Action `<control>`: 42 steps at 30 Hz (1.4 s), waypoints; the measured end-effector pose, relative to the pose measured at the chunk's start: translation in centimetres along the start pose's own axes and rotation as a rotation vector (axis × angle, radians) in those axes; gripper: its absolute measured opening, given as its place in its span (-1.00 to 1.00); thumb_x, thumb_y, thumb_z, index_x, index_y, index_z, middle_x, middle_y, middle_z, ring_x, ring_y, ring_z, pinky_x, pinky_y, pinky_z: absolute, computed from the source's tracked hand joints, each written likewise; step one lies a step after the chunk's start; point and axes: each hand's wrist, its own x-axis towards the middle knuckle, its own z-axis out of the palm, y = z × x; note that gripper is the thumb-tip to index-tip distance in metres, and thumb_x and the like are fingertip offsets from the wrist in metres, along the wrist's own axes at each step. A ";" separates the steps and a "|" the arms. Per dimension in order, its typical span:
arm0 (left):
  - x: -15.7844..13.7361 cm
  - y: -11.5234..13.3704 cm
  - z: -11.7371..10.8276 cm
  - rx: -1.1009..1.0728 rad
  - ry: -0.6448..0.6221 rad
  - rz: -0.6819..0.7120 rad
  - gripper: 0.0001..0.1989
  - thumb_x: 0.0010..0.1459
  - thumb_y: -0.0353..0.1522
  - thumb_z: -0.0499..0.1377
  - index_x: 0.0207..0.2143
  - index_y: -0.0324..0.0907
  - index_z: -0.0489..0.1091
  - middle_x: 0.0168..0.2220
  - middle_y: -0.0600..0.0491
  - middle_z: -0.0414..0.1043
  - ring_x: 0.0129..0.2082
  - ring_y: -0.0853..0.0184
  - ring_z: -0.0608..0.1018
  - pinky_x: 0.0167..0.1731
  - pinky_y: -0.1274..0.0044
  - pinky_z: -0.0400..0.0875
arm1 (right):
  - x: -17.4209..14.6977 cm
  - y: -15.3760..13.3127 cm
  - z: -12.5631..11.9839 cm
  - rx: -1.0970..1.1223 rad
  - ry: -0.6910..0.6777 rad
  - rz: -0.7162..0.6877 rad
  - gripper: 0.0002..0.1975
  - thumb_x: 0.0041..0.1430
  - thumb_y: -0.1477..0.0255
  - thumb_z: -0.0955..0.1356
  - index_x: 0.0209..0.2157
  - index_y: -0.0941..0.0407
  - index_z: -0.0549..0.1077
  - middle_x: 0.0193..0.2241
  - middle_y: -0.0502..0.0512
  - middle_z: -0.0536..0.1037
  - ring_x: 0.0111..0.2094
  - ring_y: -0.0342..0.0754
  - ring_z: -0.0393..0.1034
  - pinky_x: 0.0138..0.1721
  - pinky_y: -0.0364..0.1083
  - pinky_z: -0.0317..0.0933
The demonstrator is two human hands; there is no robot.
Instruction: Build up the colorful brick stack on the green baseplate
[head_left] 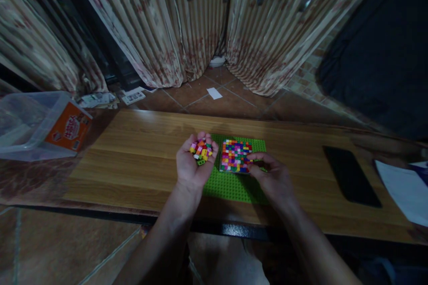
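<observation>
My left hand [193, 164] is cupped palm up around a small heap of toy building bricks [201, 149] in pink, yellow, orange, white and green. To its right lies a green studded baseplate [227, 189]. On that plate sits a square block of many-coloured bricks [235, 156], packed in tight rows. My right hand [272, 176] is at the block's right edge, thumb and fingertips pinched together on a small toy building brick there. The fingers partly hide that brick and the block's right side.
The baseplate rests on a wooden table [140, 156]. A black phone-like slab [351, 176] and white paper [403, 191] lie to the right. At left stands a clear plastic box [33, 151] with an orange label. Striped curtains [160, 31] hang behind, and a white card [214, 93] lies on the tiled floor.
</observation>
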 end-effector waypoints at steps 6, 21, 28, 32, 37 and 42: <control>0.0 -0.2 -0.1 -0.009 -0.006 -0.019 -0.72 0.19 -0.39 0.00 -0.48 -0.31 0.41 -0.46 0.00 0.41 -0.46 0.47 0.46 -0.35 0.57 0.41 | -0.2 -0.1 0.1 -0.090 0.005 -0.074 -0.84 -0.03 0.40 0.35 -0.36 0.10 0.52 -0.31 0.06 0.47 -0.35 -0.09 0.35 -0.35 -0.10 0.24; -0.9 -0.9 0.6 0.022 -0.098 -0.123 -0.71 0.20 -0.34 0.01 -0.43 -0.30 0.45 -0.41 -0.04 0.45 -0.42 0.43 0.48 -0.28 0.54 0.42 | -2.6 -3.4 2.7 -0.185 -0.019 -0.557 -0.85 0.15 0.51 0.29 -0.29 0.02 0.47 -0.29 0.06 0.47 -0.22 -0.04 0.40 -0.17 -0.04 0.32; -1.0 -0.7 0.7 0.021 -0.095 -0.130 -0.70 0.20 -0.33 0.00 -0.43 -0.29 0.45 -0.40 -0.04 0.45 -0.41 0.43 0.49 -0.29 0.53 0.44 | -2.4 -3.2 3.1 -0.172 0.024 -0.532 -0.85 0.16 0.52 0.29 -0.29 0.01 0.47 -0.32 0.03 0.50 -0.27 -0.06 0.41 -0.22 -0.06 0.32; -0.9 -0.7 0.6 0.012 -0.101 -0.142 -0.71 0.20 -0.33 0.01 -0.43 -0.30 0.45 -0.40 -0.04 0.46 -0.41 0.43 0.49 -0.27 0.54 0.44 | -2.2 -3.0 3.2 -0.165 0.036 -0.520 -0.86 0.16 0.52 0.30 -0.29 0.02 0.47 -0.32 0.03 0.51 -0.28 -0.07 0.41 -0.26 -0.08 0.31; -0.9 -1.0 0.5 0.018 -0.101 -0.161 -0.70 0.20 -0.33 0.01 -0.41 -0.32 0.46 -0.39 -0.05 0.48 -0.41 0.42 0.51 -0.26 0.53 0.45 | -2.2 -3.0 3.3 -0.180 0.044 -0.541 -0.86 0.18 0.50 0.29 -0.27 0.03 0.47 -0.32 0.04 0.51 -0.29 -0.08 0.42 -0.26 -0.08 0.32; -1.2 -1.3 0.7 0.026 -0.084 -0.188 -0.68 0.22 -0.34 -0.01 -0.43 -0.32 0.46 -0.37 -0.07 0.50 -0.34 0.36 0.55 -0.22 0.49 0.46 | -1.9 -2.9 3.1 -0.175 0.085 -0.603 -0.80 0.17 0.53 0.31 -0.20 0.02 0.48 -0.27 0.03 0.50 -0.22 -0.09 0.40 -0.17 -0.07 0.32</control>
